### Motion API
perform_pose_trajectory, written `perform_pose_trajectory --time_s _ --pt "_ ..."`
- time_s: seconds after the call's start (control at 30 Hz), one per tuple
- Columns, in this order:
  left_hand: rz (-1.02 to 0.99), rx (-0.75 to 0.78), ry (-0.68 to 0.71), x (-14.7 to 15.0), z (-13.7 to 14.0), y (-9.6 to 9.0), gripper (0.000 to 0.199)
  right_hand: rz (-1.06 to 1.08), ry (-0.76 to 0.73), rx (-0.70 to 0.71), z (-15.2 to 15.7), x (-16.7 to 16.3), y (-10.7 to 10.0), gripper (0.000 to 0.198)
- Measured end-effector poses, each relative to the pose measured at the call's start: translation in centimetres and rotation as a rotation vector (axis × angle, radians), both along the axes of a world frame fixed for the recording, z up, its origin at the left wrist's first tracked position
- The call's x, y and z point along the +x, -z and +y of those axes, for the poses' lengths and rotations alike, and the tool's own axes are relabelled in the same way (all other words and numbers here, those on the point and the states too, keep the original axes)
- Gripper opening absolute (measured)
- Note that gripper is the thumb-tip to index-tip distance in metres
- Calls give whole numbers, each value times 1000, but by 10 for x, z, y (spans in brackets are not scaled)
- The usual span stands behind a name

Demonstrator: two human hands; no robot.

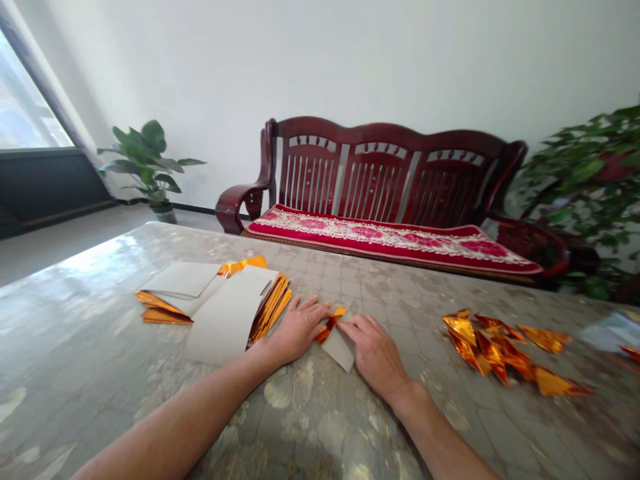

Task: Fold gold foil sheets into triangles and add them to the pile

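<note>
Between my hands a small sheet of foil paper (338, 348) lies on the table, gold-orange on one side and pale grey on the other, with a folded gold part at its far end. My left hand (301, 325) presses its left edge; thumb and forefinger are on the foil while the other fingers rest on the tabletop. Curled fingers of my right hand (375, 350) hold the right edge, the forefinger reaching to the gold fold. Left of my left hand is a stack of foil sheets (227, 317), mostly grey side up. Folded gold foil pieces (493, 347) lie in a heap to the right.
The table (320, 427) has a glossy patterned cover. Clear plastic wrapping (611, 331) is at the right edge. Behind stands a dark red wooden bench (383, 167) with a floral red cushion (390, 238). Potted plants (147, 167) flank it on both sides.
</note>
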State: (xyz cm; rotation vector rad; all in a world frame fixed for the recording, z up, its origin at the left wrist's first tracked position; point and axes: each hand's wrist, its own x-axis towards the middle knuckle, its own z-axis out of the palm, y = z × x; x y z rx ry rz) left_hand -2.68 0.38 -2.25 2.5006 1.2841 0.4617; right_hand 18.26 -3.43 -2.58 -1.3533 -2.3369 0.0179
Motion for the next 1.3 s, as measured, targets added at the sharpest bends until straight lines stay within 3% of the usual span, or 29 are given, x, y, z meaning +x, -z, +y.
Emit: perform_pose_trajectory --time_s 0.23,0.37,0.47,0.53,0.77,0.87,1.03,1.3 --pt "-26 56 -3 1 -1 -1 30 -89 15 -1 -2 -4 -5 32" --pt "-172 232 -61 0 -11 -6 28 -160 47 21 -3 -8 -4 28" --pt "-246 304 152 1 -28 -9 30 -198 101 11 -5 -12 -5 28" --pt "-210 291 260 6 -40 -9 30 -219 157 -16 -8 -15 -8 26" --pt "61 277 67 20 -46 -6 31 -241 220 -103 -15 -18 -23 22" --pt "131 272 25 19 -43 -5 33 -247 177 -137 -14 -11 -31 17" --pt "196 284 47 18 -44 -6 30 -242 45 -177 -11 1 -39 28" --pt "280 288 59 20 -41 -9 30 -256 69 -93 -6 0 -30 7"
